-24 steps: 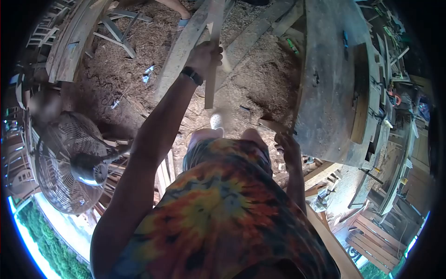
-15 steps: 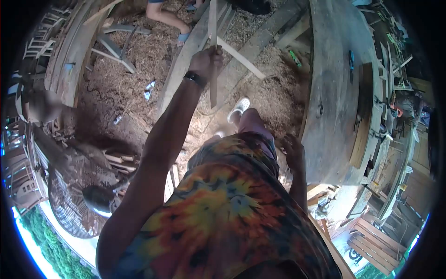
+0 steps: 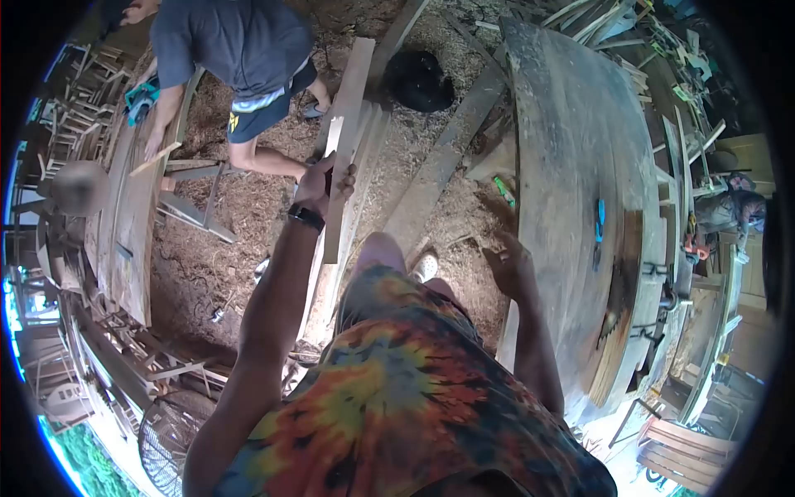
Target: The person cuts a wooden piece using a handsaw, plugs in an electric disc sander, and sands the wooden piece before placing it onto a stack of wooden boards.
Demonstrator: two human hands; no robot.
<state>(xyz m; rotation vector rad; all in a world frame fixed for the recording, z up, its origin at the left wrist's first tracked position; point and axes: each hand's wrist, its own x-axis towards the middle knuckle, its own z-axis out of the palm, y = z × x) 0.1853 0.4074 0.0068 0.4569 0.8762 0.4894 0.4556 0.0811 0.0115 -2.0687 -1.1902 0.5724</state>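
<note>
Brown wood makes up the long, flat, narrow board (image 3: pixel 352 99) in the left hand (image 3: pixel 326 186), whose fingers close around its lower half. The right hand (image 3: pixel 512 265) seems to hold nothing, half open with loosely curled fingers, beside the edge of a broad, grey-brown wooden slab (image 3: pixel 563 132). Right of that hand, a slim blue tool (image 3: pixel 599 232) lies on the slab.

Long, narrow wooden board (image 3: pixel 352 103) (dull brown) in the left hand (image 3: pixel 325 184)

plank (image 3: pixel 353 95): in left hand (image 3: pixel 318 185) | tabletop (image 3: pixel 563 141): right | co-worker (image 3: pixel 240 50): front left
</note>
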